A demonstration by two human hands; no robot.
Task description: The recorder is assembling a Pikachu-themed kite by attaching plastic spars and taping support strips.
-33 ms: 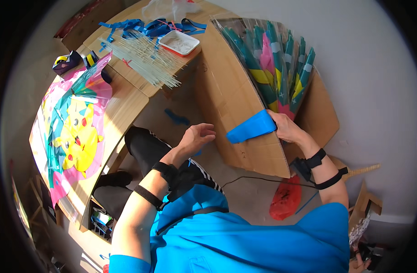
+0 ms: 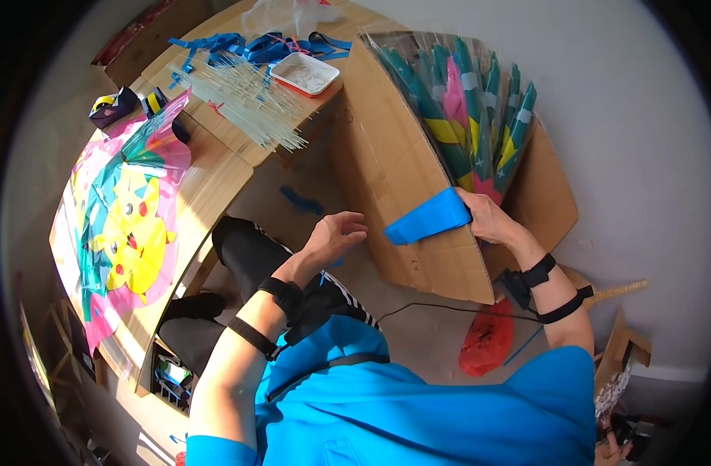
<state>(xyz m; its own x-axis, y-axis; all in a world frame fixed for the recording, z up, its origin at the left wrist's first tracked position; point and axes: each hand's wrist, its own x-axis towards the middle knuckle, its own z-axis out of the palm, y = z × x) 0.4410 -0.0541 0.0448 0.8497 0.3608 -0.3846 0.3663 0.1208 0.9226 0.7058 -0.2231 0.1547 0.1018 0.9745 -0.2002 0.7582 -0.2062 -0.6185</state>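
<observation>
My right hand (image 2: 491,219) grips the wide end of a flat, folded blue strip (image 2: 429,217), its fingers closed round it at the edge of a cardboard box (image 2: 402,155). The strip lies slanted across the box's outer side, its narrow end toward my left. Inside the box stand several rolled green, pink and yellow sheets (image 2: 468,109) in clear plastic. My left hand (image 2: 336,235) hovers left of the strip, apart from it, fingers loosely bent and nothing visible in them.
On the wooden table (image 2: 223,128) lie thin pale rods (image 2: 254,105), blue strips (image 2: 270,48), a white tray (image 2: 305,74), tape dispensers (image 2: 113,107) and a colourful sheet with a yellow cartoon figure (image 2: 134,233). A red bag (image 2: 486,342) and dark cable (image 2: 441,304) lie on the floor. Another person's hand (image 2: 610,450) shows lower right.
</observation>
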